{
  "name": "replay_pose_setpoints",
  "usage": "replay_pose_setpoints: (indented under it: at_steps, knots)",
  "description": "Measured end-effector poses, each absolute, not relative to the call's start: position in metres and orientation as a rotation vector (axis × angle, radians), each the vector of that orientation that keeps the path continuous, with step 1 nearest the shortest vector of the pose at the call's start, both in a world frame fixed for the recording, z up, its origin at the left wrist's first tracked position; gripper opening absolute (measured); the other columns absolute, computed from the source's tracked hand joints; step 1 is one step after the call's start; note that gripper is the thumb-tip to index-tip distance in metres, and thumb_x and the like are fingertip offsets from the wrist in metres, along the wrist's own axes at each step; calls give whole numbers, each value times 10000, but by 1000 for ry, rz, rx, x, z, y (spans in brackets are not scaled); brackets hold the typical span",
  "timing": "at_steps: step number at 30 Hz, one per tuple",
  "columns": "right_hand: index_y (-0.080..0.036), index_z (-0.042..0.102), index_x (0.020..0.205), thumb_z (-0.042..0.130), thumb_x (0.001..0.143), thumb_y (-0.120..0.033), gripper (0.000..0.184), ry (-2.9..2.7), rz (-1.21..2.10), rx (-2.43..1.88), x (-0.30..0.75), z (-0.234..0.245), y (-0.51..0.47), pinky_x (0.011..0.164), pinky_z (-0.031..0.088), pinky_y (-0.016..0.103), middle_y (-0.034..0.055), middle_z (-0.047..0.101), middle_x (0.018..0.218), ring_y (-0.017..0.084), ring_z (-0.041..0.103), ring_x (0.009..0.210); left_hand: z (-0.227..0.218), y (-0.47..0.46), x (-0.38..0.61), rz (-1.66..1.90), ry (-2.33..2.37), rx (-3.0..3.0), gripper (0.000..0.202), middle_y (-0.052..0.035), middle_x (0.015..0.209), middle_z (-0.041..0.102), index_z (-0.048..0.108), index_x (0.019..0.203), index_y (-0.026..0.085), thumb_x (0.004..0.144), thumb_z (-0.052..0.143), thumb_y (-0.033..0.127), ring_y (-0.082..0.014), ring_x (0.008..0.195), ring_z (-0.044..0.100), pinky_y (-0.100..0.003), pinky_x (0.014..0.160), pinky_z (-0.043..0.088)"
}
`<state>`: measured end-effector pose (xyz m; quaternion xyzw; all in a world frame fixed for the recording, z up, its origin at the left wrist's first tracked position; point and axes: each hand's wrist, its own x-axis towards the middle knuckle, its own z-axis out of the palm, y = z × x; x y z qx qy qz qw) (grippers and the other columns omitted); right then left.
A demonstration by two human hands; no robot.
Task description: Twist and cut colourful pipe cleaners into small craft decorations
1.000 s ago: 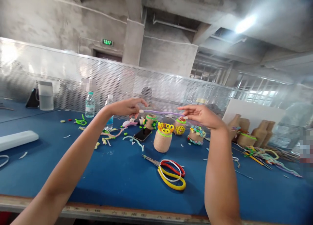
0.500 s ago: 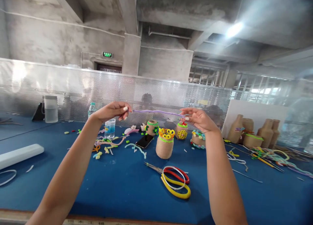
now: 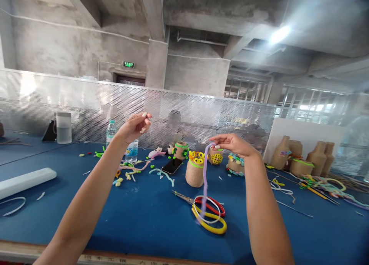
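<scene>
Holding: the right fingers pinched the top end of a purple wire.
Wire: it hung down from the pinch, up in the air over the table. Its low end was blurred, in front of the scissors, and I could not tell if it touched them.
Right hand: it was palm down, closed on the wire, in front of the small pots.
Left fingers: they were curled in, with the thumb by the tips. Nothing showed in them.
Left hand: it was up higher than the right hand and well apart from the wire.
Pot: a brown pot with a yellow and green top stood just behind the wire.
Scissors: they lay flat on the blue table, with red, white and yellow loops at the near end.
Phone: it lay dark and flat to the left of the pot.
Bottle: it stood behind the left arm, with bits of cut wire near it.
Vases: brown ones stood far to the right.
Fence: a shiny wall full of holes ran along the back of the table.
</scene>
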<state>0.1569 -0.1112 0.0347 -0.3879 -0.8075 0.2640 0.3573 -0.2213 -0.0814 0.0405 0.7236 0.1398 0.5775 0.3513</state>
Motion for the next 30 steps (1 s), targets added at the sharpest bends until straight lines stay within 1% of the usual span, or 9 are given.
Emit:
replay_pose_setpoints:
  at_steps: [3, 6, 7, 10, 11, 13, 16, 21, 30]
  knots:
    - [-211, 679, 1014, 699, 700, -280, 321, -2188, 674, -1053, 138, 39, -117, 769, 516, 337, 47, 700, 867, 179, 654, 820, 39, -82, -210, 1346, 415, 1973, 289, -91, 806, 656, 580, 1014, 167, 867, 461, 387, -60, 490, 454, -207, 448, 359]
    - [-212, 684, 976, 676, 711, -255, 269, -2279, 696, -1008, 109, 39, -120, 775, 517, 340, 50, 700, 871, 186, 652, 836, 33, -90, -187, 1017, 428, 2139, 375, -127, 1052, 647, 526, 1170, 170, 864, 499, 385, -66, 582, 571, -193, 504, 419]
    - [-211, 684, 962, 672, 707, -245, 257, -2294, 690, -983, 99, 39, -120, 777, 517, 343, 50, 700, 869, 190, 651, 839, 30, -94, -177, 887, 456, 2211, 389, -116, 1036, 655, 522, 1184, 171, 847, 534, 365, -76, 601, 596, -188, 508, 425]
    - [-200, 680, 871, 641, 704, -198, 171, -2286, 594, -963, 72, 35, -121, 775, 515, 354, 51, 699, 847, 197, 651, 831, 19, -99, -153, 671, 510, 2333, 389, -41, 706, 681, 551, 1170, 142, 812, 585, 288, -84, 516, 581, -180, 468, 405]
    - [-198, 673, 837, 627, 707, -186, 138, -2275, 548, -972, 67, 34, -121, 771, 514, 356, 50, 698, 832, 197, 650, 823, 17, -99, -148, 665, 516, 2341, 367, -32, 658, 675, 568, 1153, 133, 811, 582, 264, -79, 483, 562, -182, 462, 403]
    - [-199, 660, 798, 618, 713, -184, 96, -2265, 493, -980, 60, 32, -122, 760, 512, 356, 45, 694, 807, 195, 648, 805, 13, -98, -144, 710, 521, 2322, 310, -52, 687, 693, 603, 1105, 125, 816, 564, 228, -67, 455, 534, -188, 462, 411]
    - [-201, 661, 808, 660, 710, -241, 107, -2249, 532, -940, 60, 32, -119, 761, 508, 346, 43, 694, 820, 189, 644, 803, 12, -92, -147, 762, 522, 2304, 234, -78, 796, 714, 646, 1011, 139, 803, 573, 217, -74, 525, 570, -187, 486, 426]
    - [-188, 679, 797, 726, 672, -328, 193, -2123, 610, -927, 67, 30, -110, 767, 506, 351, 49, 692, 790, 182, 643, 780, 10, -81, -152, 852, 544, 2360, 175, -66, 774, 709, 693, 825, 159, 779, 621, 311, -117, 688, 634, -212, 601, 472]
    - [-201, 707, 906, 762, 661, -275, 262, -2027, 984, -792, 70, 26, -108, 783, 512, 303, 47, 710, 881, 159, 654, 808, 6, -74, -148, 1045, 661, 2320, 224, -59, 737, 687, 687, 844, 133, 767, 602, 326, -100, 621, 589, -215, 566, 439]
